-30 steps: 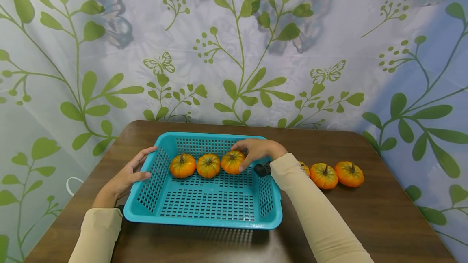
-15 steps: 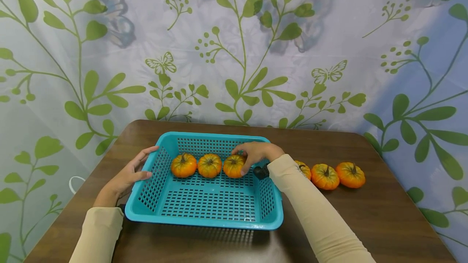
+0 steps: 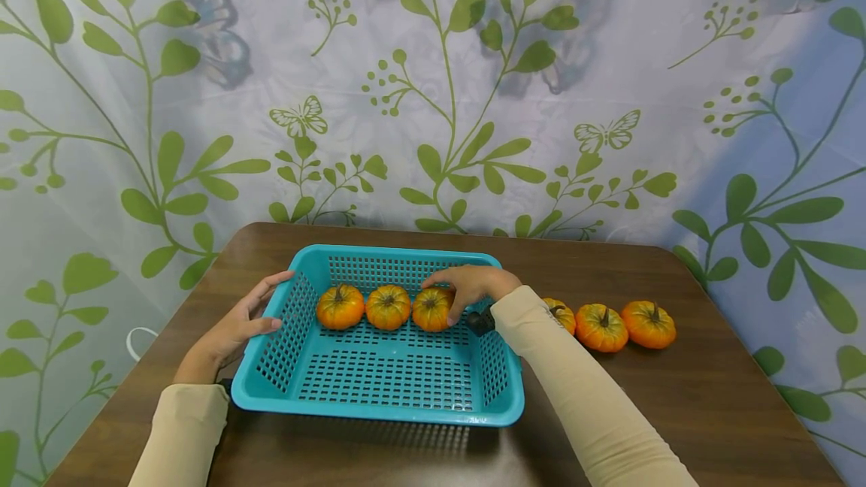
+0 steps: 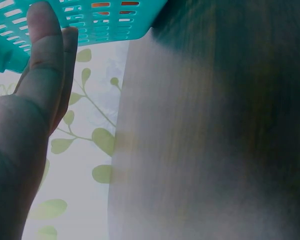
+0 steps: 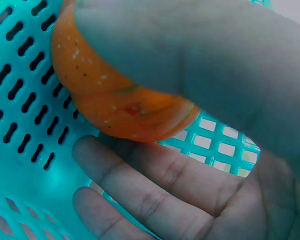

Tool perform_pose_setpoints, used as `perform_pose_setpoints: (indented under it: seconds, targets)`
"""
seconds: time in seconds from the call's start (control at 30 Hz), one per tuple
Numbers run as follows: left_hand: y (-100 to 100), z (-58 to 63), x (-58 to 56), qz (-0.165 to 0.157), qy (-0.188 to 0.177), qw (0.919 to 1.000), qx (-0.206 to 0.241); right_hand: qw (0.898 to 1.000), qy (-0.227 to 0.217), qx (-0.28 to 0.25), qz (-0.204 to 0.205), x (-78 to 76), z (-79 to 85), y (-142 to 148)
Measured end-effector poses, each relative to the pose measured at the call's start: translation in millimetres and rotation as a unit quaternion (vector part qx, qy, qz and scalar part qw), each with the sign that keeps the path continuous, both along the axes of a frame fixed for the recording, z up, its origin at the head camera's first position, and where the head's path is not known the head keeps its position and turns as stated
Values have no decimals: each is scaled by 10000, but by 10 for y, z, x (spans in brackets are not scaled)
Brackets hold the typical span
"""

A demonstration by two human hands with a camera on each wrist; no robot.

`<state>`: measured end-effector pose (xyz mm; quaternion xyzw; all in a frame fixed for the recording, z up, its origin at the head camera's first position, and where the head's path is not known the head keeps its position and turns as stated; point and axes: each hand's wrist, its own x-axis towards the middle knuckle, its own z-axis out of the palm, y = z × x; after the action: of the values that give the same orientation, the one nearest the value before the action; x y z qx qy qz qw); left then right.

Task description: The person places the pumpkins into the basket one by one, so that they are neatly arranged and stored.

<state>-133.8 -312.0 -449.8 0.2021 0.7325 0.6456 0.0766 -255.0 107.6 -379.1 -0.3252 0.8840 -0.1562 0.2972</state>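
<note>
A turquoise plastic basket [image 3: 379,413] with slotted walls and floor sits in front of me. In it a row of small orange pumpkins runs along the far side: a left pumpkin [image 3: 340,307], a middle pumpkin [image 3: 388,307] and a right pumpkin [image 3: 430,311]. My right hand [image 3: 476,283] holds the right pumpkin, thumb on its near side and fingers behind; the right wrist view shows the thumb lying across its orange skin [image 5: 90,95]. My left hand [image 3: 230,329] rests with fairly straight fingers against the basket's left side, fingertips at the rim.
Right of the basket more pumpkins stand on the brown wooden table [image 3: 683,412]: one partly hidden by my right sleeve [image 3: 561,314], a middle one [image 3: 601,328] and an outer one [image 3: 648,324]. A leaf-patterned curtain [image 3: 433,96] hangs behind the table.
The right pumpkin and my right hand have come down slightly toward the basket floor over the last second. My left hand and the basket have hardly moved.
</note>
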Motion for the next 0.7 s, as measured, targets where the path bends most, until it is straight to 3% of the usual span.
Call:
perform_pose_setpoints:
  seconds: [0.7]
  targets:
    - [-7,35,18,-107,30,9999,47,9997,49,147,-205,54,85,30]
